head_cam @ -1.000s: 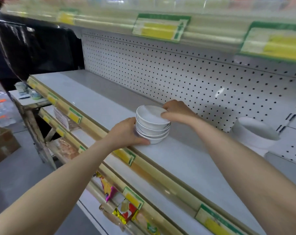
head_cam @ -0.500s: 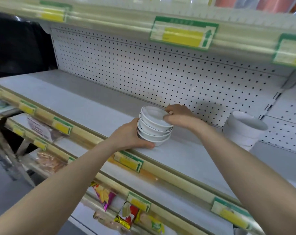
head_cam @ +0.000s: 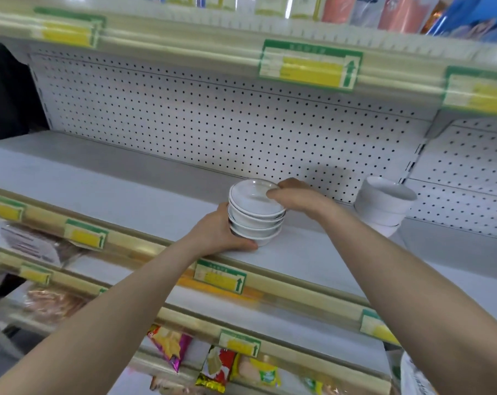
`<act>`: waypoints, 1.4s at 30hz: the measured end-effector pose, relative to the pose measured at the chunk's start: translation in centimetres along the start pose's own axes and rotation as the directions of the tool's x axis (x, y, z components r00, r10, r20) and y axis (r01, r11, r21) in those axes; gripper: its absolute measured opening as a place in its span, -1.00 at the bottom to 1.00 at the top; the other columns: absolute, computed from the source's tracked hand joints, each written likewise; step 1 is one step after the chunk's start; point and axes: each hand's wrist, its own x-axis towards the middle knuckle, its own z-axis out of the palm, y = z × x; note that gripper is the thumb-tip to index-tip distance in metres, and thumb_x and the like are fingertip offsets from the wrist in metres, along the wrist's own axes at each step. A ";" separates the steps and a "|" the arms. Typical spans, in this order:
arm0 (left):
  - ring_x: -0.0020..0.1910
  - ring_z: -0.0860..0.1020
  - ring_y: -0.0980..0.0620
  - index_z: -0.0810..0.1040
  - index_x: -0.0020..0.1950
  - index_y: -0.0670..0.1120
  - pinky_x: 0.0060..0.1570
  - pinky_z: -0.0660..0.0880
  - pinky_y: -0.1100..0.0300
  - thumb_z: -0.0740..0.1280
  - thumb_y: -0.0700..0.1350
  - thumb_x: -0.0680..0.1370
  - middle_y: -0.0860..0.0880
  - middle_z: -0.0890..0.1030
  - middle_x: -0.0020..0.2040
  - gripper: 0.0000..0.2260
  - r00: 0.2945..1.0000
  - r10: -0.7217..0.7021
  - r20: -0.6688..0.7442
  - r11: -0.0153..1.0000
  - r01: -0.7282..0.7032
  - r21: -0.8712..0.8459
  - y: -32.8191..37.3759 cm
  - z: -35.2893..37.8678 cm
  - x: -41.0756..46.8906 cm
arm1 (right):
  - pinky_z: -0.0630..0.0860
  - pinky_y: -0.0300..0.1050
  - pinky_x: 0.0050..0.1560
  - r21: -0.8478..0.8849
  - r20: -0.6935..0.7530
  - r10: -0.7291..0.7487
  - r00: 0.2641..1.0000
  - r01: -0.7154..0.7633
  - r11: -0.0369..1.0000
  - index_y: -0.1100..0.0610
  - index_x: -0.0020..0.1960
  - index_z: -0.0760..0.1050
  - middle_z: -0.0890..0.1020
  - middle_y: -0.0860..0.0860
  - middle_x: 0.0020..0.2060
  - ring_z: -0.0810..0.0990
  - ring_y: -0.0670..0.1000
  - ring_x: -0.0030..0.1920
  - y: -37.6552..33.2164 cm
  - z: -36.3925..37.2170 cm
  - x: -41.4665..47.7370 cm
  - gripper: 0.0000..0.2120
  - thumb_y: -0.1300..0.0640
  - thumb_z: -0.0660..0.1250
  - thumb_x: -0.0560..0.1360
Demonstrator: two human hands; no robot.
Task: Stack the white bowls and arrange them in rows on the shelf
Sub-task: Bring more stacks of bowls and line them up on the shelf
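Steadying a stack of white bowls [head_cam: 256, 213] on the middle shelf [head_cam: 99, 178], I have both hands closed around it. My left hand [head_cam: 220, 232] cups the lower bowls, thumb curled along the base, and the rest of its fingers are hidden behind the stack. My right hand [head_cam: 295, 195] grips the top bowl's rim at the far right, fingertips folded out of view. Four rims show, though the joins between bowls are hard to separate. The stack sits on the shelf board towards its front edge, ahead of the pegboard panel [head_cam: 213, 124], mouths facing up and its long axis near upright. To the right, well apart, stands a second stack of larger bowls [head_cam: 384, 203], its foot partly covered by my right forearm. The price labels [head_cam: 220, 276] are too blurred to read, and the snack packets [head_cam: 216, 369] below are cut off by the frame.
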 end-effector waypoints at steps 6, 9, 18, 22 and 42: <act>0.13 0.52 0.07 0.33 0.34 0.07 0.11 0.49 0.12 0.55 0.19 0.14 0.13 0.54 0.20 -0.17 0.999 0.018 0.039 1.000 -0.017 -0.009 0.0 -0.2 0.4 | 0.32 -0.18 -0.33 0.106 -0.035 0.034 0.999 -0.030 0.994 0.16 -0.13 0.47 0.52 0.07 -0.16 0.47 0.07 -0.15 0.4 0.5 -0.5 -0.85 0.09 0.23 0.51; 0.15 0.53 0.05 0.33 0.34 0.08 0.14 0.50 0.08 0.53 0.21 0.12 0.11 0.55 0.21 -0.17 0.996 0.054 0.070 0.998 -0.053 -0.017 0.4 -0.1 -0.1 | 0.32 -0.16 -0.30 0.157 -0.066 0.041 0.997 -0.030 0.987 0.17 -0.12 0.49 0.50 0.04 -0.20 0.47 0.08 -0.15 1.4 0.7 -1.4 -0.83 0.07 0.23 0.49; 0.06 0.60 0.14 0.44 -0.03 0.29 0.13 0.55 0.08 0.62 -0.09 0.28 0.13 0.65 0.07 -0.52 0.931 0.331 0.156 0.936 -0.303 -0.181 5.2 2.5 -2.1 | 0.39 -0.08 0.04 0.181 -0.201 0.152 0.968 -0.116 0.977 0.19 0.19 0.49 0.53 0.10 0.10 0.46 0.12 0.08 4.8 -2.3 -7.9 -0.61 -0.05 0.04 0.63; 0.12 0.58 0.27 0.46 0.08 0.39 0.18 0.52 0.21 0.61 -0.09 0.30 0.19 0.63 0.13 -0.44 0.872 0.435 0.225 0.891 -0.380 -0.250 8.5 4.6 -2.6 | 0.33 -0.13 -0.11 0.205 -0.249 0.204 0.947 -0.154 0.967 0.14 0.20 0.44 0.46 0.08 0.04 0.46 0.11 0.02 7.8 -4.6 -10.9 -0.65 -0.01 -0.02 0.66; 0.00 0.49 0.52 0.45 0.02 0.32 0.01 0.42 0.44 0.64 -0.02 0.27 0.36 0.58 0.02 -0.50 0.746 0.577 0.334 0.812 -0.479 -0.333 30.8 27.2 -4.6 | 0.22 -0.11 -0.33 0.298 -0.388 0.456 0.801 -0.359 0.884 0.14 -0.19 0.32 0.41 0.04 -0.27 0.34 0.02 -0.29 33.0 -18.5 -25.5 -0.80 0.10 0.06 0.57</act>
